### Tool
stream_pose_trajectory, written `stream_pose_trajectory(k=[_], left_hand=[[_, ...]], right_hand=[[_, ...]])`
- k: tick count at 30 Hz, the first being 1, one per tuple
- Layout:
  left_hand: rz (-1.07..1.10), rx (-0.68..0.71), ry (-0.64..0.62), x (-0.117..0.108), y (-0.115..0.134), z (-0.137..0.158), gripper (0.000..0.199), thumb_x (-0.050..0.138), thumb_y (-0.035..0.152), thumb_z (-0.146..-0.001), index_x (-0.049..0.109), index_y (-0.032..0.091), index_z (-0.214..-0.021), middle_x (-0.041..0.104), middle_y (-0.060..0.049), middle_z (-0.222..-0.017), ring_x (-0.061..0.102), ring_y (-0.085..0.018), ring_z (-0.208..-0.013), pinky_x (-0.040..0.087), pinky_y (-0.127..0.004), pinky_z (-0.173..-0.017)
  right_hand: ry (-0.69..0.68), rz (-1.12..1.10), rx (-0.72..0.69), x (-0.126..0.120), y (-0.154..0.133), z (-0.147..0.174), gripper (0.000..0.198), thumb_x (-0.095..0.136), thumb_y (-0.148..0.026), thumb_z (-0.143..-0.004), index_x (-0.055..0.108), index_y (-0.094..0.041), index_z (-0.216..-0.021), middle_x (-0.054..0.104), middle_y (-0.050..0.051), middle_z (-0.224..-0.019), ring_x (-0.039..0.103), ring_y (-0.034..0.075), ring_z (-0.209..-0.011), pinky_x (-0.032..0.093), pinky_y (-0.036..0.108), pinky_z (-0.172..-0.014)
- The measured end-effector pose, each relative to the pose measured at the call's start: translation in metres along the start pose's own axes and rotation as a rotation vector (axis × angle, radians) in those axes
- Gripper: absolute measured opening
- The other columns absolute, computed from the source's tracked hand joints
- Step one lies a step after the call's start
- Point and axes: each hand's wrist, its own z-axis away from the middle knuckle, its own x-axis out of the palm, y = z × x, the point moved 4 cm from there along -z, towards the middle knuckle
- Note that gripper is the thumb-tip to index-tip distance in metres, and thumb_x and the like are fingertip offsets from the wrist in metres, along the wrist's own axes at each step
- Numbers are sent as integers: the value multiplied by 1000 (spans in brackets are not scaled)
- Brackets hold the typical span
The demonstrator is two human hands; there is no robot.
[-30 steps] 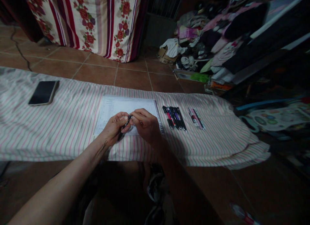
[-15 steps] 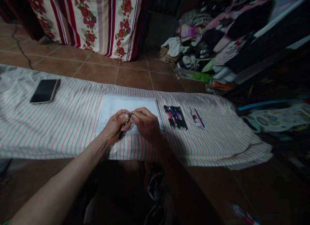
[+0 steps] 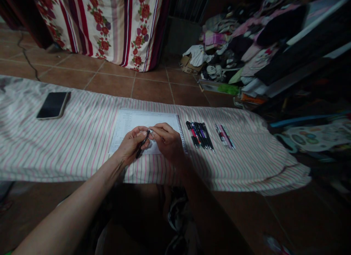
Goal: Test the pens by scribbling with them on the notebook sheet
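A dark pen (image 3: 139, 151) is held at a slant in my left hand (image 3: 135, 141), its fingers closed round the barrel and its lower end sticking out below them. My right hand (image 3: 168, 141) is closed beside it, thumb and fingertips pinched at the pen's upper end. Whatever small thing may be in that pinch is hidden. Both hands are over a spiral-bound notebook (image 3: 137, 117) whose pages carry print or writing. To its right several dark pens (image 3: 201, 135) lie side by side in a row. Farther right is a smaller group of pink and white pens (image 3: 225, 137).
A striped cloth (image 3: 90, 130) covers the low table. A phone (image 3: 53, 105) lies at its left. Beyond are a tiled floor (image 3: 109, 77), a floral curtain (image 3: 117, 28) and a heap of clothes (image 3: 227, 42). A cable (image 3: 27, 59) runs over the floor at far left.
The view has shifted slightly, so everything sits a little lower. Both hands keep their place over the notebook, with only a slight shift of the fingers on the pen.
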Motion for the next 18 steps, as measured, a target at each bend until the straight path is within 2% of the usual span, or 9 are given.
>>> stream_pose_trajectory(k=[4,10,18], left_hand=[[-22,-6,0,0,1,0,15,66,18,-71,59,10,-83,61,-3,-69,44,-4,-45,29,-18,-44],[-35,-23,26,0,3,-1,10,65,18,-72,61,9,-76,60,-3,-67,40,-3,-43,27,-18,-41],[-70,-29,69,3,6,1,15,62,22,-72,58,10,-64,51,1,-48,37,-4,-39,24,-18,-41]], right_hand=[[-3,2,2,0,0,1,29,42,-20,-87,67,-18,-101,61,6,-94,59,14,-82,47,24,-76],[3,2,5,0,-1,2,30,41,-20,-87,66,-20,-104,61,6,-96,59,14,-82,47,24,-77],[-6,4,-20,-2,-5,1,28,42,-23,-88,66,-18,-102,62,6,-95,60,14,-81,47,24,-76]])
